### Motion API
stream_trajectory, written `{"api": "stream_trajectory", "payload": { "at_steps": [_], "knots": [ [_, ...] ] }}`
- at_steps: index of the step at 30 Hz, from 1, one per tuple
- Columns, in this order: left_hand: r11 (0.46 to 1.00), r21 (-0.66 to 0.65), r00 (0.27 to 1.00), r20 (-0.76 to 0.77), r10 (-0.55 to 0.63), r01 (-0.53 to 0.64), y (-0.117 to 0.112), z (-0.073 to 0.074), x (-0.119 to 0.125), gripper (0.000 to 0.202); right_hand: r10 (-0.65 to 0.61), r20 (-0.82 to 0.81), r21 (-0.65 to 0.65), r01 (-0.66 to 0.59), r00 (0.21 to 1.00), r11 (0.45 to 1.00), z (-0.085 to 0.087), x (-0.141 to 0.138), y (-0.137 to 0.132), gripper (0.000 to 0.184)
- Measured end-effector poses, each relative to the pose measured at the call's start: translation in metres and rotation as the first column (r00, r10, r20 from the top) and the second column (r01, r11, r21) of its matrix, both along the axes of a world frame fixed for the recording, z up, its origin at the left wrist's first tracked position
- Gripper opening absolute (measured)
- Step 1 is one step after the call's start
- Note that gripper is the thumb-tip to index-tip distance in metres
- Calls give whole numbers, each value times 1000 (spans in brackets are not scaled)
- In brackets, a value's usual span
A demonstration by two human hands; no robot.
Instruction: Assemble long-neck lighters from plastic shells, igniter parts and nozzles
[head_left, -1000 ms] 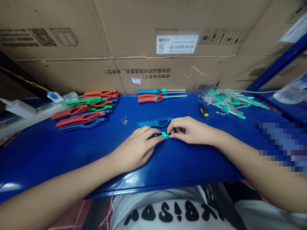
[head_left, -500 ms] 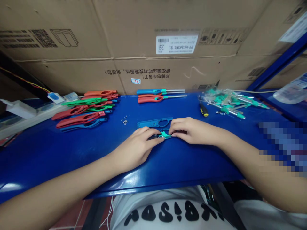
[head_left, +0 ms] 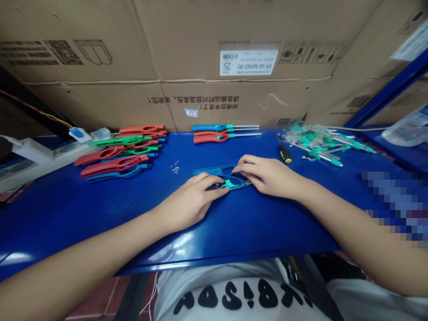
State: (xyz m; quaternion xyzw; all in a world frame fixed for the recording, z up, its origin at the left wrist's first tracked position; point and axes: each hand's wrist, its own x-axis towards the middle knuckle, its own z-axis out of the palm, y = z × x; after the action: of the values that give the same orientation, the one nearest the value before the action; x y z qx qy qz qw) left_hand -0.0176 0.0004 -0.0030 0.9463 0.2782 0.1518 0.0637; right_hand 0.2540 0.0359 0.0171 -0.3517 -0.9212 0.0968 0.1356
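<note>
A blue plastic handle shell (head_left: 214, 171) lies flat on the blue table (head_left: 100, 209), and a teal trigger piece (head_left: 232, 182) sits at its near edge. My left hand (head_left: 187, 200) rests on the table with its fingertips pinched on a dark part at the left end of the teal piece. My right hand (head_left: 267, 176) lies over the right end of the shell and the teal piece, fingers curled and pressing down on them.
Red, green and blue handle shells (head_left: 117, 154) are piled at the left. Two finished lighters (head_left: 224, 133) lie at the back. Small screws (head_left: 174, 167), a screwdriver (head_left: 285, 154) and teal inner parts (head_left: 321, 142) lie around. Cardboard boxes (head_left: 214, 67) wall the back.
My right hand has slid forward and up onto the blue shell, uncovering more of the teal piece. My left hand stays at its left end.
</note>
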Motion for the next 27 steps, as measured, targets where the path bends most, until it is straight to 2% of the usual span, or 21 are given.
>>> {"api": "stream_trajectory", "payload": {
  "at_steps": [2,4,9,12,16,19,23,27],
  "knots": [
    [1000,-4,1000,7,3,-3,2,0,-1,41,-44,13,46,43,999,998,-7,-1,3,38],
    [1000,-9,1000,17,4,-4,3,0,-1,41,-53,-53,24,54,997,998,-13,-3,6,35],
    [1000,-6,1000,24,5,-4,3,-1,-2,42,-130,-234,-86,112,964,990,-21,-2,15,14],
    [1000,10,999,41,3,-3,5,-2,-3,40,-173,-240,-129,145,955,981,-22,1,18,8],
    [1000,20,996,90,15,-17,6,-4,-4,38,-193,-190,-102,177,962,979,-22,4,20,4],
    [999,30,988,151,22,-27,5,-2,-5,36,-253,-231,-110,233,940,966,-18,2,17,2],
    [984,146,976,207,66,-97,7,8,-8,35,-332,-355,-208,272,874,940,-11,-4,10,7],
    [948,251,969,198,148,-196,11,15,-12,37,-362,-460,-392,180,810,902,-8,-10,5,14]
  ]
}}
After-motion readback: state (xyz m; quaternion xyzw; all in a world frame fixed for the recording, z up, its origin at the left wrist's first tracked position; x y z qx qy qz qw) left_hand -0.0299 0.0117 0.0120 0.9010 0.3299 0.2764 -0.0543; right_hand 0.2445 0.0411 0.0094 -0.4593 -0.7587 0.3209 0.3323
